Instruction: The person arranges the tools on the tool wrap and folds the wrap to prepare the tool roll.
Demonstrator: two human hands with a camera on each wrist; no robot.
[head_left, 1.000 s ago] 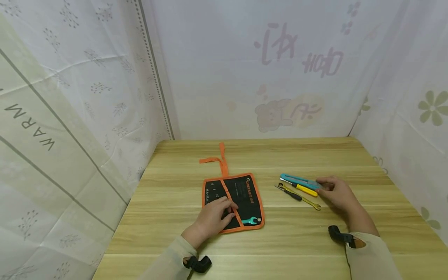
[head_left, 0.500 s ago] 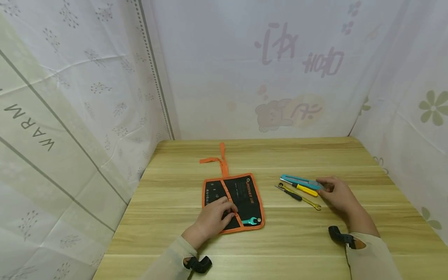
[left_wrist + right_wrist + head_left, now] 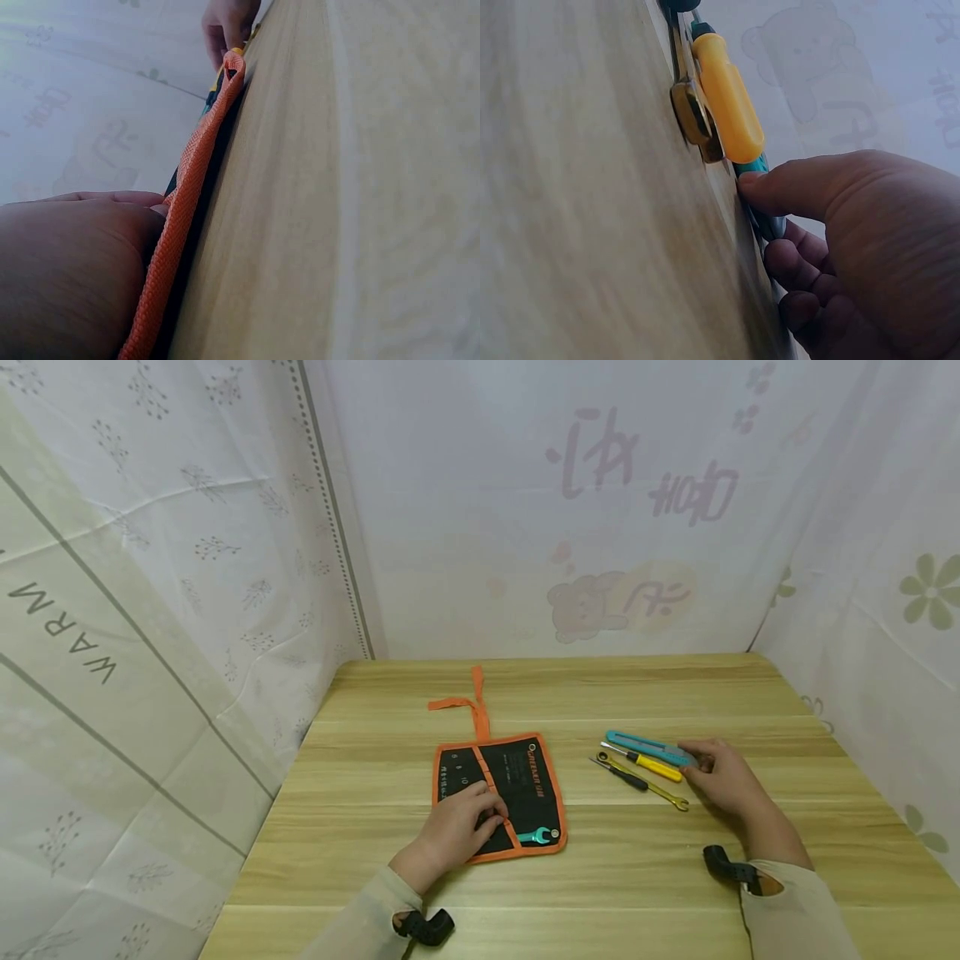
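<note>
A black tool pouch (image 3: 521, 777) with orange trim lies unfolded on the table, and a green open-end wrench (image 3: 536, 836) shows at its lower right pocket. My left hand (image 3: 457, 827) rests over the pouch and pinches the orange pocket edge between thumb and fingers. On the right, my right hand (image 3: 723, 777) pinches the near end of a blue utility knife (image 3: 641, 743) between thumb and fingers. Beside the knife lie a yellow-handled screwdriver (image 3: 658, 767), a small black-handled screwdriver (image 3: 628, 779) and a gold-coloured combination wrench (image 3: 663, 793). In the right wrist view the yellow handle (image 3: 730, 105) is close to my thumb.
Orange tie straps (image 3: 480, 714) stretch from the pouch toward the back of the wooden table (image 3: 600, 877). Patterned cloth (image 3: 465, 510) hangs behind the table and along both sides.
The utility knife has shifted slightly to the right and away from the yellow screwdriver, with my right hand on it. My left hand stays on the pouch almost unmoved.
</note>
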